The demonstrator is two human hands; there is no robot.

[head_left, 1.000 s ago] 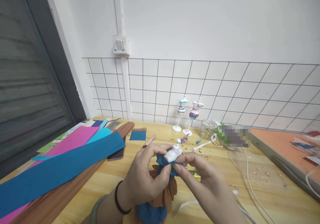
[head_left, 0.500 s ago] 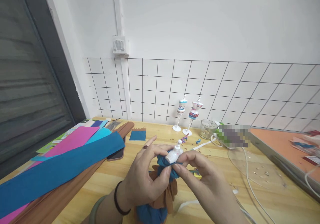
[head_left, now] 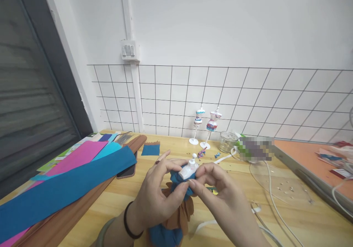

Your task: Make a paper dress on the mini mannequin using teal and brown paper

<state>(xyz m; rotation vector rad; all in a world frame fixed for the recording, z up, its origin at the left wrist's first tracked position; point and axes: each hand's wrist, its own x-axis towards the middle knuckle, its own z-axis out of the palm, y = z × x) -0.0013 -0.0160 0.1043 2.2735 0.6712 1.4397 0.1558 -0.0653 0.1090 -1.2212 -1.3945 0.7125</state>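
A small white mannequin bust (head_left: pixel 189 169) with a knob on its neck leans between my hands, tilted. Blue crepe paper (head_left: pixel 175 178) is gathered around its lower body. Below hang brown petal-shaped pieces (head_left: pixel 180 217) and a puffed blue skirt (head_left: pixel 167 236). My left hand (head_left: pixel 162 192) is closed, its thumb pressing the blue paper at the front and its fingers behind the bust. With thumb and forefinger, my right hand (head_left: pixel 220 188) pinches the paper's edge on the right side. Part of the paper is hidden by my fingers.
Blue (head_left: pixel 82 184), pink (head_left: pixel 78 157) and brown crepe strips lie at left over a phone (head_left: pixel 127 170). Two miniature mannequins on stands (head_left: pixel 198 120) (head_left: pixel 213 121), a glass jar (head_left: pixel 228 142) and paper scraps (head_left: pixel 202 152) are behind. A white cable (head_left: pixel 270 188) crosses at right beside an orange surface (head_left: pixel 298 155).
The whole view has shifted slightly. Both hands keep their hold on the bust and blue paper; my right fingertips have moved a little along the paper's edge.
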